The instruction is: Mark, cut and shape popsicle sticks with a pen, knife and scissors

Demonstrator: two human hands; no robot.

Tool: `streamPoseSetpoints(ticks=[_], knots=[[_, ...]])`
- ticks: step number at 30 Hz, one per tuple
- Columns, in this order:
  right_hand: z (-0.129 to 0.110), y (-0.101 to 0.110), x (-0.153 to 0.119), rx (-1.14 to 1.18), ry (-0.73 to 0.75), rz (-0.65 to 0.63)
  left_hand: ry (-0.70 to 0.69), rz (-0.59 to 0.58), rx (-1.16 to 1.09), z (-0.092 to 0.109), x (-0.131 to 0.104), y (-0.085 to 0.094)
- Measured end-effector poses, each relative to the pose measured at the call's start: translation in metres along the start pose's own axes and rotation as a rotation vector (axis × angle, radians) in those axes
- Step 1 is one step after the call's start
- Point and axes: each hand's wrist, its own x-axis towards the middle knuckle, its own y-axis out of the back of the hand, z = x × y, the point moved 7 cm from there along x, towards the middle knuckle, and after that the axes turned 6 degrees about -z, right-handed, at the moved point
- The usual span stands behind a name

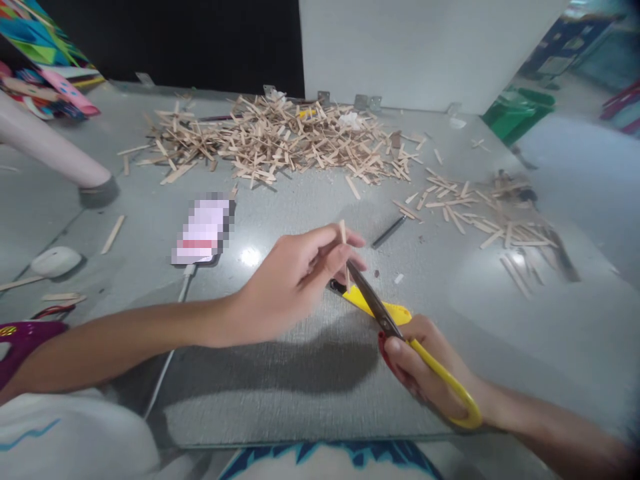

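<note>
In the head view I see the left hand [290, 283] with its grip narrow, pinching 1 wooden stick [343, 232] above the bench [300, 207]. The right hand [435, 367] has its grip wrapped round the handles of the scissors [377, 308]; their blades reach the stick's lower part, though I can't tell whether they touch. A yellow tool [403, 313] lies beneath, and a stick pile [300, 143] spreads beyond.

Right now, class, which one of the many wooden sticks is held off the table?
The stick pinched in the left hand, beside the tips of the scissors; the others lie piled or scattered on the table.
</note>
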Motion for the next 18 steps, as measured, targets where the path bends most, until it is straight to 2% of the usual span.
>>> streamPoseSetpoints(ticks=[6,11,18], knots=[[0.01,0.0,-0.003,0.05,-0.077,-0.014,-0.006,-0.023,0.104,0.002,0.003,0.004],[0.022,-0.005,-0.009,0.156,-0.195,-0.126,-0.004,-0.1,0.176,0.002,0.006,0.006],[0.026,-0.007,-0.007,0.334,-0.182,-0.145,0.103,-0.204,-0.067,-0.01,0.008,0.001]])
